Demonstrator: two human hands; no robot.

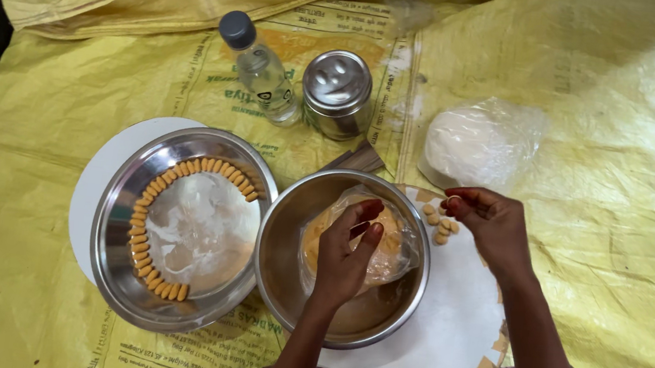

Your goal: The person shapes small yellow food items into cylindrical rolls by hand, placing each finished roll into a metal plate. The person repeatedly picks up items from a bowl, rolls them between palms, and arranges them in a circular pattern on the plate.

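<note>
I look straight down at my two bare hands working over a yellow woven sack (34,198) spread on the floor.

My left hand (346,249) hovers over the middle steel bowl (281,287), fingertips drawn together in a pinch just above a clear plastic bag of orange dough (391,246) that lies inside that bowl. I cannot tell whether a bit of dough sits between the fingertips. The dough bag lies directly beneath and slightly to the right of this hand, touching or nearly touching it.

My right hand (493,225) rests over a round white board (444,323) to the right of the bowl, fingers curled loosely inward with the tips close together. A small cluster of shaped orange dough pieces (439,223) lies on the board just to the left of those fingertips, between my two hands. The right hand is nearer to these pieces; the left is nearer to the bag.

To the left, well apart from both hands, a second steel bowl (115,283) stands on another white round board (99,181). Finished dough pellets (141,219) line its inner wall in a curved row, each pellet's long axis pointing toward the bowl's centre.

Beyond the bowls stand a small clear bottle with a grey cap (262,72), a lidded steel tin (338,94), and a plastic-wrapped lump of white dough (474,144).
</note>
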